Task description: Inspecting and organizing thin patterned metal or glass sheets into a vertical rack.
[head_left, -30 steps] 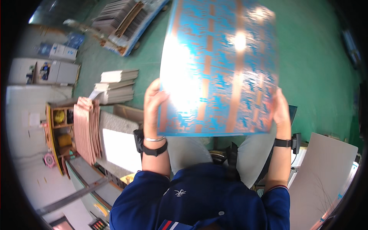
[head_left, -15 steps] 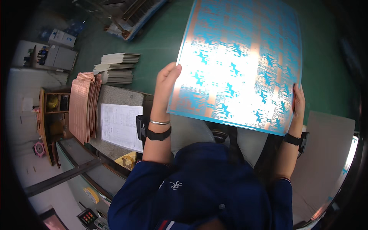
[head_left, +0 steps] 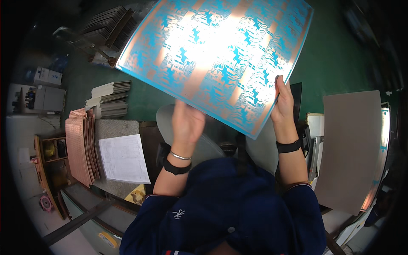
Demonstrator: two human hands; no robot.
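Observation:
A large thin circuit board panel (head_left: 204, 80), copper with a blue circuit pattern, is held tilted in front of me, with strong glare across its middle. My right hand (head_left: 284, 100) grips its right edge near the lower right corner, the thumb over the face and the other fingers behind. My left hand (head_left: 188, 123) is at the panel's near edge, slightly blurred. Its fingertips go out of sight behind that edge, so how they bear on the panel is hidden. A silver bangle and a black strap are on my left wrist; another black strap is on my right.
To the left, copper-coloured sheets (head_left: 80, 146) stand beside a printed paper sheet (head_left: 124, 158) on a grey surface. Beyond them lies a stack of pale panels (head_left: 108, 100). A large grey-brown board (head_left: 350, 148) stands at right, next to a lit strip (head_left: 383, 131). Racked panels (head_left: 108, 27) are at far left.
The panel has swung left and turned, its left side now farther out. My left hand has left the panel's left edge for the near edge. My right hand still holds the right edge.

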